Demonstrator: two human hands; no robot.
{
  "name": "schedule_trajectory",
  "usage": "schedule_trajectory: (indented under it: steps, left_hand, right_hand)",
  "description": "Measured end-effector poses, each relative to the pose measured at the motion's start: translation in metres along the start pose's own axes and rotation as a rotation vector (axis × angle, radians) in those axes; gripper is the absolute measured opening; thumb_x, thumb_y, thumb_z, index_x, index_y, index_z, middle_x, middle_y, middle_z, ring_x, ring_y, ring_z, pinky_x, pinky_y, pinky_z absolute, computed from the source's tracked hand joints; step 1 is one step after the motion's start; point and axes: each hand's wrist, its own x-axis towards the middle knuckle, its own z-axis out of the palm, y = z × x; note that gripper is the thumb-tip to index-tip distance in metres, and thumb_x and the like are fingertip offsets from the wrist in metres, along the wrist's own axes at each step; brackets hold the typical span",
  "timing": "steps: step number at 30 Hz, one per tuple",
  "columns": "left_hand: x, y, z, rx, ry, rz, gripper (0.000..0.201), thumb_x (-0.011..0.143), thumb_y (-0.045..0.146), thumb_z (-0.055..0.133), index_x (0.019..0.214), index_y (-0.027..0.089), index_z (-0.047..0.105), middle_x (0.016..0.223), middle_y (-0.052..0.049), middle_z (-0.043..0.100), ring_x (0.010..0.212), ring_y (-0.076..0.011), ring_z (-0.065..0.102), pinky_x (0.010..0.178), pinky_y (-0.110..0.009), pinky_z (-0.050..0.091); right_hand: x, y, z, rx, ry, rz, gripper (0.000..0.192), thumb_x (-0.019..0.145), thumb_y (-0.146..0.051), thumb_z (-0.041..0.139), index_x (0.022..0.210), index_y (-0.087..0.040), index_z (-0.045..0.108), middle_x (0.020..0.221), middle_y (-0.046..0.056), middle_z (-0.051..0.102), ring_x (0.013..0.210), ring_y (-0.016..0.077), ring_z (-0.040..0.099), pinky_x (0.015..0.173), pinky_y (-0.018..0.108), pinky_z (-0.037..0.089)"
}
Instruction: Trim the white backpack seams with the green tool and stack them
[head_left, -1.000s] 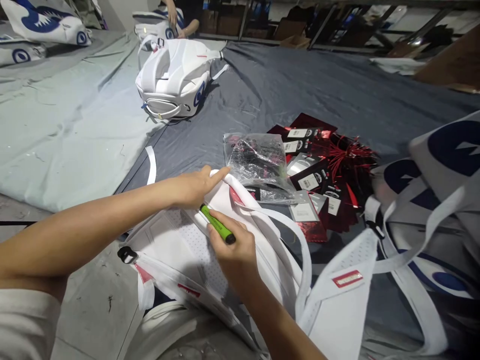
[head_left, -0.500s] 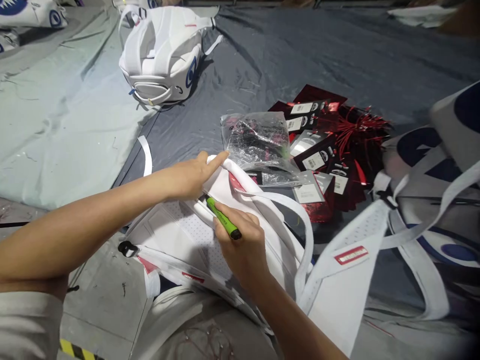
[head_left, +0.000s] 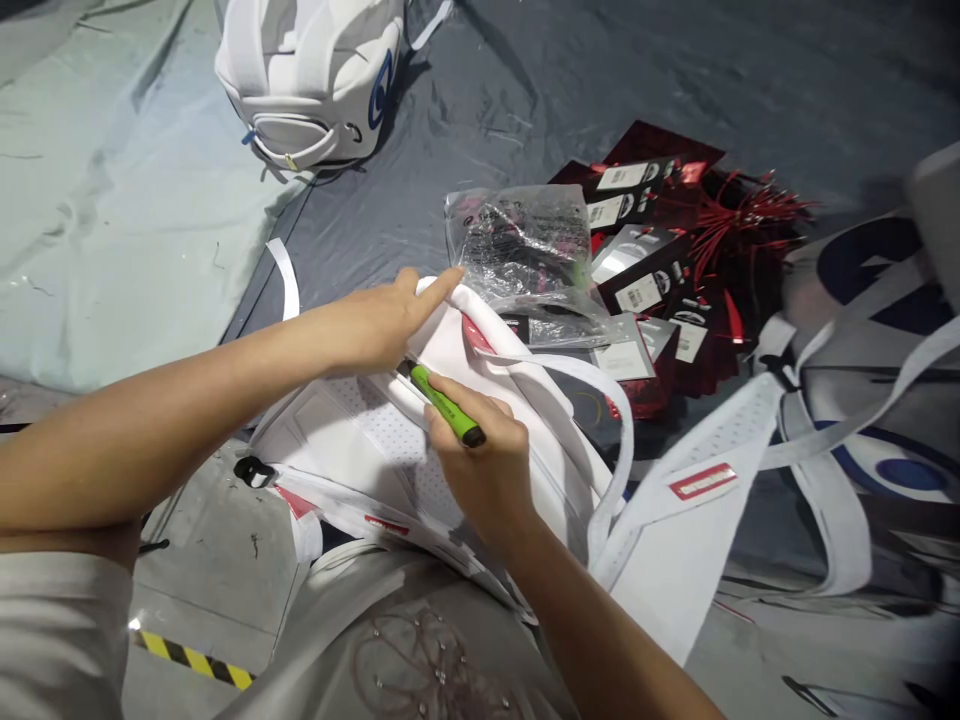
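A white backpack (head_left: 536,440) with perforated padding, red labels and loose straps lies at the table edge, across the lap. My left hand (head_left: 379,322) is closed on its raised upper rim, with the index finger stretched along the edge; the thumb and lower fingers are hidden. In my right hand (head_left: 487,465) is a green marker (head_left: 448,407) with a black end, held like a pen. The marker's far end points into the fold of the bag just below my left hand; its tip cannot be made out.
Beyond the bag lie a clear plastic bag (head_left: 521,240) and a pile of black and red hang tags (head_left: 637,290) with red strings. Another white backpack (head_left: 307,90) stands farther back on the grey-covered table (head_left: 480,130). More printed white bags (head_left: 885,370) are at the right.
The camera view has shifted, so the far backpack sits higher in the picture. Both hands keep nearly the same hold, and the marker remains at the same fold.
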Motion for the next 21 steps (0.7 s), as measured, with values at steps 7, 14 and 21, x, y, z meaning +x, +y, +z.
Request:
schedule_trajectory:
  steps: [7,14,21]
  left_hand:
    - [-0.0012,-0.0001,0.0026,-0.003,0.028,0.011,0.099,0.084,0.012,0.052,0.156,0.034,-0.012,0.139,-0.015,0.039,0.101,-0.0237,0.062,0.082,-0.03,0.05]
    - [-0.0012,-0.0002,0.0046,0.014,0.054,0.016,0.098,0.084,0.01,0.051,0.156,0.033,-0.011,0.135,-0.014,0.042,0.099,-0.0225,0.062,0.079,-0.029,0.05]
    - [-0.0029,0.0016,0.0017,0.002,0.026,0.002,0.1,0.084,0.01,0.051,0.156,0.034,-0.013,0.137,-0.015,0.041,0.102,-0.0243,0.062,0.08,-0.03,0.05]
  right_hand:
    - [-0.0011,-0.0009,-0.0019,-0.044,-0.031,0.026,0.025,0.088,-0.019,0.059,0.109,-0.022,0.074,0.103,0.003,0.076,0.093,0.0209,0.072,0.087,0.036,0.054]
    - [0.0045,-0.0008,-0.0005,0.033,-0.074,0.044,0.025,0.085,-0.017,0.062,0.107,-0.022,0.075,0.104,0.001,0.077,0.093,0.0197,0.072,0.089,0.034,0.055]
    - [0.0035,0.0008,-0.0025,-0.055,-0.038,-0.071,0.026,0.085,-0.014,0.061,0.107,-0.021,0.074,0.103,0.003,0.077,0.092,0.0204,0.072,0.087,0.035,0.052]
